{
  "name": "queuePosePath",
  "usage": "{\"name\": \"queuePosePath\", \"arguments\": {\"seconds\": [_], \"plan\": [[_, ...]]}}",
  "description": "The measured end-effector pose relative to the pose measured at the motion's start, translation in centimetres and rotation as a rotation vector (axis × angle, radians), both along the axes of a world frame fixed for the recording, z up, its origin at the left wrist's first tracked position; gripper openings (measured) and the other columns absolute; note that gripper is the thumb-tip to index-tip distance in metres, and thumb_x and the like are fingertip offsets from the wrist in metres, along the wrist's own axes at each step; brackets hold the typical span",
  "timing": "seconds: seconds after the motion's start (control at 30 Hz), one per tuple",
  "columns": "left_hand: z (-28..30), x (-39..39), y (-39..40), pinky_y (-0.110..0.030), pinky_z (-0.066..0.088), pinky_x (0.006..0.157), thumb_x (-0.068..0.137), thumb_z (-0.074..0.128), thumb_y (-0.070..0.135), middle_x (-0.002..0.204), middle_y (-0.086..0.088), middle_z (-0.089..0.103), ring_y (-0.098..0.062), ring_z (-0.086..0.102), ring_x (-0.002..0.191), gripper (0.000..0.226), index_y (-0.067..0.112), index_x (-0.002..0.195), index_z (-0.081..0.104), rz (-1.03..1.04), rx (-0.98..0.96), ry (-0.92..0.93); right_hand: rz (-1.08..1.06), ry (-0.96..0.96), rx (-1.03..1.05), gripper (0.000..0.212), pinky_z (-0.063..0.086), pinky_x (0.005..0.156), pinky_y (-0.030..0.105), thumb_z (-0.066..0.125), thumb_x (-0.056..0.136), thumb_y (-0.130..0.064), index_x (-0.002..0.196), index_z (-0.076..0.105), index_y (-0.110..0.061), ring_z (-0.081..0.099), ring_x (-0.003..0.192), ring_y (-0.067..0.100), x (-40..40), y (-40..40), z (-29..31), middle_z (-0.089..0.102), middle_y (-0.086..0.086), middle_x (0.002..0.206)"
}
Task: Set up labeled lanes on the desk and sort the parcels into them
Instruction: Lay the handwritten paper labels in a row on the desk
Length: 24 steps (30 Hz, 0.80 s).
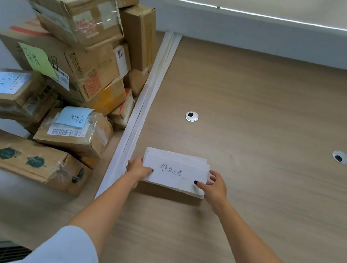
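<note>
Holding: both hands grip label (176, 172)
Left hand (139, 168): left edge
Right hand (214, 185): right edge
Desk (259, 111): under label
Parcels (67, 62): piled left

One head-worn wide-angle view looks steeply down and forward over the desk (258, 120); both forearms reach away from the lens, the left hand (138, 169) and right hand (216, 186) near mid-frame, parcels (67, 62) beyond the left hand, wall farthest ahead
</note>
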<state>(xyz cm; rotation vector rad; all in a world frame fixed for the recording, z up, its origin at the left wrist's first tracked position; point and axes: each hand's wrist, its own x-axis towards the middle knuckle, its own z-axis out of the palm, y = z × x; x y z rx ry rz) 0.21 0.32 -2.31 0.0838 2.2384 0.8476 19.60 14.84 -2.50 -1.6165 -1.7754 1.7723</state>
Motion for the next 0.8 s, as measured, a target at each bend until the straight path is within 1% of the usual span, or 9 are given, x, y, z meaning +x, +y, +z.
{"name": "queuePosePath", "arguments": {"seconds": [0.07,0.13,0.23,0.33,0.5,0.57,0.63,0.73,0.8], "plan": [[0.6,0.1,0.9,-0.042,0.042,0.103,0.082,0.068,0.015,0.133,-0.012,0.045,-0.029,0.045,0.121,0.054,0.011,0.131,0.045,0.005,0.032,0.000,-0.025,-0.012,0.021,0.065,0.051,0.092,0.042,0.080,0.071,-0.011,0.129,0.049,-0.008,0.058,0.107,0.024,0.5,0.8,0.3,0.055,0.011,0.128],[1.2,0.2,2.0,-0.040,0.042,0.102,0.082,0.069,0.018,0.132,-0.012,0.043,-0.028,0.043,0.121,0.055,0.013,0.130,0.043,0.018,0.068,0.016,-0.076,-0.002,0.042,0.057,0.052,0.089,0.038,0.082,0.068,-0.011,0.119,0.058,-0.005,0.060,0.102,0.022,0.9,1.7,0.6,0.062,0.011,0.118],[2.0,0.2,3.6,-0.039,0.043,0.098,0.082,0.069,0.023,0.132,-0.011,0.038,-0.028,0.044,0.119,0.058,0.015,0.131,0.039,0.029,0.114,0.049,-0.144,0.019,0.042,0.044,0.048,0.076,0.028,0.083,0.067,-0.013,0.106,0.066,-0.004,0.062,0.089,0.017,1.3,2.9,1.2,0.068,0.008,0.104],[2.6,-0.1,5.1,-0.042,0.048,0.094,0.087,0.064,0.025,0.132,-0.012,0.046,-0.029,0.051,0.113,0.053,0.014,0.131,0.037,0.044,0.195,0.027,-0.181,0.012,0.067,0.036,0.044,0.073,0.024,0.083,0.069,-0.019,0.098,0.069,-0.005,0.061,0.082,0.016,1.2,4.4,1.8,0.069,0.006,0.095],[3.0,-2.0,8.1,-0.038,0.050,0.082,0.093,0.055,0.021,0.126,-0.015,0.055,-0.029,0.058,0.104,0.040,0.013,0.131,0.044,0.122,0.284,0.006,-0.239,0.026,0.099,0.033,0.045,0.073,0.027,0.082,0.070,-0.023,0.095,0.070,-0.005,0.059,0.076,0.015,-0.5,7.6,2.7,0.065,-0.001,0.081],[3.0,-3.1,9.3,-0.038,0.050,0.082,0.094,0.053,0.020,0.125,-0.015,0.056,-0.028,0.058,0.103,0.041,0.014,0.133,0.043,0.160,0.338,-0.073,-0.238,0.039,0.097,0.034,0.049,0.066,0.026,0.081,0.071,-0.022,0.097,0.070,-0.004,0.060,0.076,0.017,-1.5,9.1,2.8,0.068,0.003,0.085],[2.9,-4.5,10.5,-0.038,0.049,0.082,0.095,0.051,0.017,0.125,-0.015,0.056,-0.028,0.058,0.103,0.043,0.015,0.136,0.042,0.196,0.395,-0.144,-0.250,0.062,0.080,0.036,0.047,0.057,0.022,0.080,0.073,-0.020,0.101,0.068,-0.002,0.061,0.077,0.019,-2.8,10.8,2.8,0.068,0.008,0.092],[2.5,-7.0,12.5,-0.039,0.050,0.082,0.095,0.049,0.015,0.120,-0.014,0.058,-0.027,0.058,0.101,0.043,0.016,0.137,0.042,0.198,0.409,-0.169,-0.289,0.096,0.043,0.040,0.049,0.057,0.023,0.078,0.075,-0.016,0.109,0.064,0.001,0.061,0.071,0.019,-5.1,13.7,2.3,0.064,0.011,0.091],[2.0,-8.9,13.9,-0.036,0.051,0.074,0.096,0.048,0.016,0.115,-0.011,0.058,-0.026,0.058,0.098,0.042,0.017,0.137,0.042,0.187,0.396,-0.158,-0.307,0.119,0.014,0.039,0.052,0.058,0.022,0.075,0.078,-0.013,0.110,0.063,0.004,0.061,0.063,0.016,-7.0,15.7,1.8,0.064,0.012,0.090]]}}
